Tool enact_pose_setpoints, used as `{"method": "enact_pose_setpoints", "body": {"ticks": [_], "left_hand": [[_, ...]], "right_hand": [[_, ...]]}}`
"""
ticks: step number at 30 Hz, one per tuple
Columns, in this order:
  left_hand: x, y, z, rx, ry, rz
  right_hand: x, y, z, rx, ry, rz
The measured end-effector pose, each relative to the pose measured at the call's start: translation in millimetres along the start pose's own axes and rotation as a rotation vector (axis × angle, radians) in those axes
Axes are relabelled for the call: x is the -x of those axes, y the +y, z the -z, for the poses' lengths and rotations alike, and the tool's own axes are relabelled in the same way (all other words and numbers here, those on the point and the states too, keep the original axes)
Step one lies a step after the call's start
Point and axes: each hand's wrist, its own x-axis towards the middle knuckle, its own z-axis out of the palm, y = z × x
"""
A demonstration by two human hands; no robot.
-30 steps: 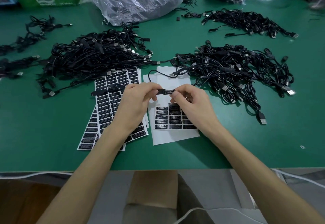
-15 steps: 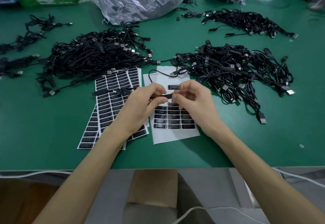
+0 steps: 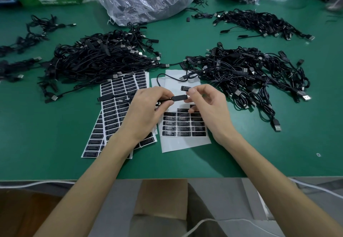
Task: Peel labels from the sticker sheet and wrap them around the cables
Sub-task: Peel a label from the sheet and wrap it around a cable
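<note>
Above the sticker sheet on the green table, the left hand pinched a cable just beside its black block; the right hand pinched a peeled label just above that block.

Both bare forearms reach in from the near edge and meet over the tabletop. The left grip, fingers curled, pinches a cable between thumb and forefinger. The right grip, just beside it, pinches a label at its fingertips.
</note>
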Motion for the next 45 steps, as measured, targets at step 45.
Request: {"method": "enact_pose_setpoints", "body": {"ticks": [45], "left_hand": [[-0.3,0.1,-0.3,0.015,-0.069,-0.103]], "right_hand": [[-0.6,5.5,-0.7,0.267,-0.033,0.001]]}}
